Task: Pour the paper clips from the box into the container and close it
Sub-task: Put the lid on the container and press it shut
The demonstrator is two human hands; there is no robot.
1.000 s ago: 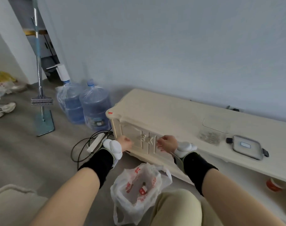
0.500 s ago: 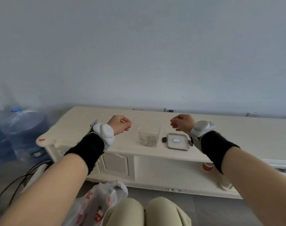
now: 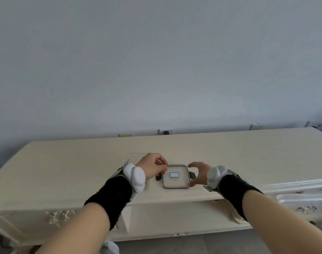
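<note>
In the head view, the container lid [image 3: 176, 176], a near-square clear panel with a dark rim and a small blue-edged label at its middle, lies flat on the cream surface [image 3: 83, 162], face up, its dark latch tabs sticking out to left and right so its longer line runs across the view. The left hand [image 3: 153, 166] sits at the lid's left edge with fingers curled in, its grip loosely clenched and seemingly empty, though whether it touches the rim I cannot tell. The right hand [image 3: 198, 174] hovers at the right edge, its grip released, fingers spread around the right tab. The container itself is hidden behind the left hand. The step looks like picking up the lid; it would go best by pinching both opposite edges evenly, lifting level, and keeping the tabs free to swing.
</note>
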